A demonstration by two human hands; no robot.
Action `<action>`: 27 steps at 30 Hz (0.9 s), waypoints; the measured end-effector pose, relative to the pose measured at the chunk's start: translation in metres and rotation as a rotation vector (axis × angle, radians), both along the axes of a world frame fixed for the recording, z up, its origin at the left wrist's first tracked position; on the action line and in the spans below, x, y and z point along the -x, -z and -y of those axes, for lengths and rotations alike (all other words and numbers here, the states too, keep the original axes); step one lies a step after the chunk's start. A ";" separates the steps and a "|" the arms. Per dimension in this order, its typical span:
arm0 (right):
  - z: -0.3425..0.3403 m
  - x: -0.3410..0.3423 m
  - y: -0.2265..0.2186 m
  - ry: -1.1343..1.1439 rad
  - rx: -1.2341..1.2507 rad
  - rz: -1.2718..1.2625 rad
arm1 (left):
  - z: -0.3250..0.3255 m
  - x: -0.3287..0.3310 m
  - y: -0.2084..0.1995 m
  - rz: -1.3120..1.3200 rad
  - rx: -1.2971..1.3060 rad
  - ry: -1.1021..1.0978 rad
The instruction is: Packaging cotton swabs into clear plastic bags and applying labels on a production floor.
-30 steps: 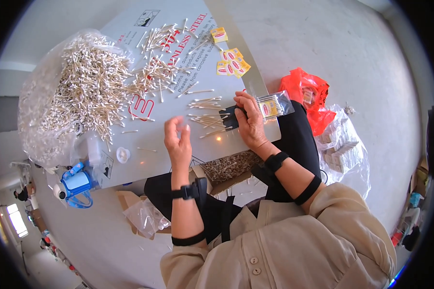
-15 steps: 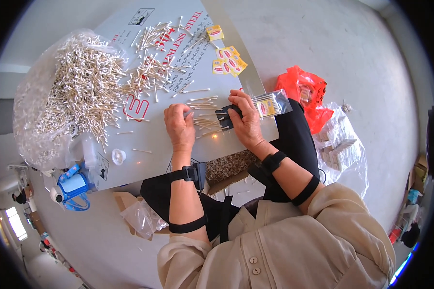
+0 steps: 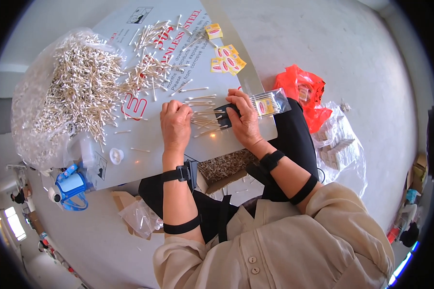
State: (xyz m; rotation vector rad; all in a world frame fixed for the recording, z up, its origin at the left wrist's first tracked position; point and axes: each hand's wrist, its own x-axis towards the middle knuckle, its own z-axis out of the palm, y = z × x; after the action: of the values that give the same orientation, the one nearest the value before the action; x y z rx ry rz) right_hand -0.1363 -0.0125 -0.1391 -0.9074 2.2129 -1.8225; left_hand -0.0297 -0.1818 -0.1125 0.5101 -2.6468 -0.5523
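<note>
At the middle of the table's near part, my right hand (image 3: 244,118) is closed over a small black piece (image 3: 222,117), its thumb and fingers bent around it. Several cotton swabs (image 3: 205,121) stick out from the black piece toward the left. On its other side lies a clear plastic bag (image 3: 280,101) with a row of swabs and a yellow label card (image 3: 264,107) inside. My left hand (image 3: 176,126) is closed beside the swabs' left tips, fingers curled inward. What its fingertips pinch, if anything, is hidden.
A large open clear bag (image 3: 24,115) heaped with cotton swabs stands at left, looser piles beside it. Yellow cards (image 3: 228,60) lie at the far right. A blue bottle (image 3: 72,185) is by the left edge. Red bag (image 3: 304,91) and packed clear bag (image 3: 337,144) sit right.
My left hand has drawn slightly to the left and its fingers look more curled. My right hand stays over the black piece.
</note>
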 end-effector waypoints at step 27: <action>0.021 -0.004 0.000 -0.024 0.192 0.327 | -0.040 0.011 0.014 0.304 0.157 -0.070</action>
State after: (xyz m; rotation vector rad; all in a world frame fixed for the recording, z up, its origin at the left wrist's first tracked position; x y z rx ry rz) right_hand -0.1322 -0.0331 -0.1391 -0.6065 1.8495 -2.0301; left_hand -0.0412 -0.1418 -0.1267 0.6824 -2.9129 -0.2585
